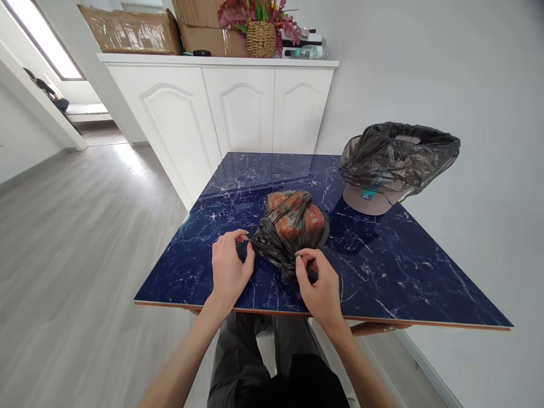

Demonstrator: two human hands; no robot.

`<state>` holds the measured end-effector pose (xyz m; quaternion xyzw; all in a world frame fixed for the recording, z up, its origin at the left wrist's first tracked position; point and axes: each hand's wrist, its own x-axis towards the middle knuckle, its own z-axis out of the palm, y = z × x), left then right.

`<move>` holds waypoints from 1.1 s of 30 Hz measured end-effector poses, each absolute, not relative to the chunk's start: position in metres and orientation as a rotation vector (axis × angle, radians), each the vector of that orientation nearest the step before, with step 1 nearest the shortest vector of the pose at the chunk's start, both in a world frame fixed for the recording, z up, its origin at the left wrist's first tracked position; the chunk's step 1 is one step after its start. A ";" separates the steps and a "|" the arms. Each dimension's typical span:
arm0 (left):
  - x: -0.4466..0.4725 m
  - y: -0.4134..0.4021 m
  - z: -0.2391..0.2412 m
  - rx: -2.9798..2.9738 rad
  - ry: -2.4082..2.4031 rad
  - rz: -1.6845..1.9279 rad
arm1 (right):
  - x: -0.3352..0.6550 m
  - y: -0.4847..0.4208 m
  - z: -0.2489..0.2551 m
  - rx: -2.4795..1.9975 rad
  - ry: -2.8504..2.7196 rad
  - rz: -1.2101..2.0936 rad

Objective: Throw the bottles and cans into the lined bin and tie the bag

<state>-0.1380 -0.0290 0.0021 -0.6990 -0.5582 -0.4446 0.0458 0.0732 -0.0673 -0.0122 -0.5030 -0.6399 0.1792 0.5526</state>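
Observation:
A thin black plastic bag (pixel 274 243) lies on the blue marble-patterned table, with several round reddish-orange things (pixel 289 218) showing through its stretched film; their kind is hard to make out. My left hand (pixel 232 263) pinches a gathered corner of the bag between thumb and fingertips on its left side. On the near right side, my right hand (pixel 318 283) has thumb and index finger closed on the bag's bunched edge. Both hands stay close to the tabletop, and the bag's opening cannot be made out between them.
At the table's right side stands a light-coloured bin (pixel 369 198) lined with a black bag. The blue table (pixel 382 283) ends just in front of my legs. Behind it, a white cabinet (pixel 242 107) carries cardboard boxes (pixel 131 34), a woven flower basket (pixel 260 39) and a bottle (pixel 308 52).

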 end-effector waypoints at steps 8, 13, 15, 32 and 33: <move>-0.134 -0.041 0.012 -2.549 -1.323 -1.255 | 0.071 -0.067 -0.013 -1.082 -1.729 0.410; -0.136 -0.035 0.005 -2.418 -1.429 -1.296 | 0.071 -0.066 -0.019 -1.115 -1.755 0.405; -0.137 -0.034 0.002 -2.332 -1.470 -1.347 | 0.071 -0.066 -0.020 -1.119 -1.743 0.405; -0.150 -0.036 0.002 -1.891 -1.966 -1.997 | 0.078 -0.066 -0.015 -1.073 -1.421 0.504; -0.151 -0.038 0.002 -1.901 -1.968 -2.000 | 0.079 -0.068 -0.015 -1.043 -1.447 0.526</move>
